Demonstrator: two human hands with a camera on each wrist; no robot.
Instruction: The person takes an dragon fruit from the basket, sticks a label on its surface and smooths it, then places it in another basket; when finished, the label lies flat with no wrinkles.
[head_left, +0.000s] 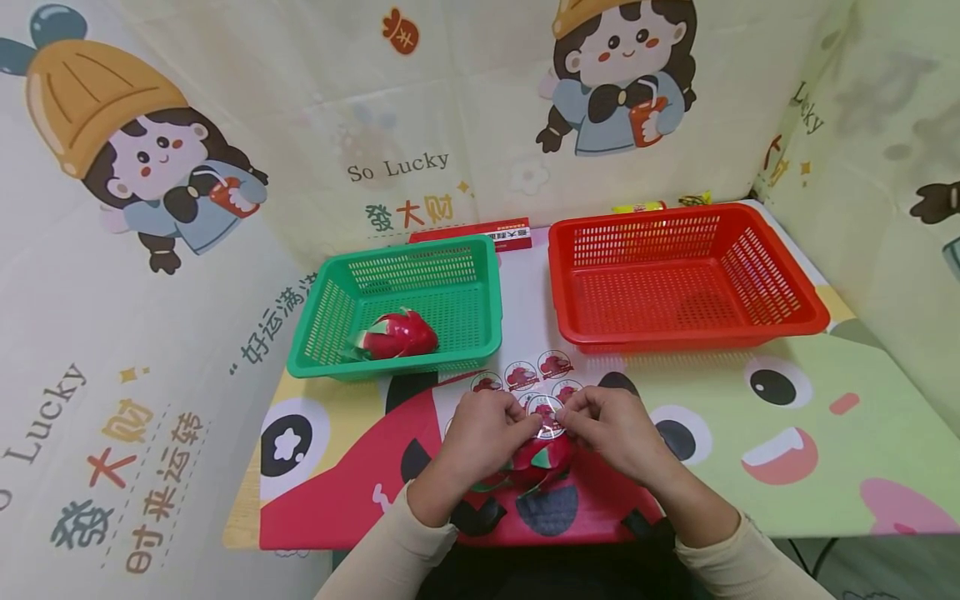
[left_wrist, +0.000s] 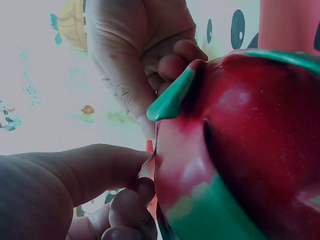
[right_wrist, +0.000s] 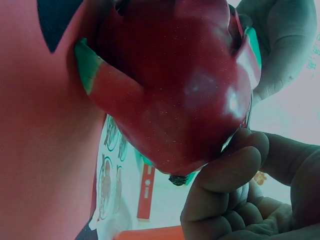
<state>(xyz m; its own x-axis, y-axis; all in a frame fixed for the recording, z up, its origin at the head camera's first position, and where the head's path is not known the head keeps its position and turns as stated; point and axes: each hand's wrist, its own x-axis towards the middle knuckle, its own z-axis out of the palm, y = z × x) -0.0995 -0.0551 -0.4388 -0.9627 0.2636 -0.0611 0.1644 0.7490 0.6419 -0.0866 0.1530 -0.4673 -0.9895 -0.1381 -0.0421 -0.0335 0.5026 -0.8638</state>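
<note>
- My cream sleeves (head_left: 405, 542) reach in from the near edge, one on each side.
- My left hand (head_left: 491, 429) pinches the left edge of a clear-rimmed round sticker (head_left: 546, 417) between thumb and finger.
- My right hand (head_left: 611, 429) pinches the same sticker by its right edge, so it spans the gap between my two grips.
- Just under the sticker is a red dragon fruit (head_left: 542, 462) with green-tipped scales, near the table's front edge and between my wrists. A short dark stem stub (right_wrist: 177, 180) shows at one end. I cannot tell how much of the sticker touches the skin.
- Beyond my fingers, a sheet of round stickers (head_left: 522, 375) printed with red fruit lies on the table cloth (head_left: 825, 400), which is patterned with big cartoon faces.
- Farther left stands a green basket (head_left: 457, 360), a second dragon fruit (head_left: 401, 335) lying inside toward its near side.
- Farther right stands a red basket (head_left: 697, 340).
- A red box (head_left: 513, 235) lies behind the green basket; a yellow packet (head_left: 637, 207) shows behind the red one.
- Last comes a pale backdrop (head_left: 300, 125) with cartoon figures and "So Lucky" lettering.
</note>
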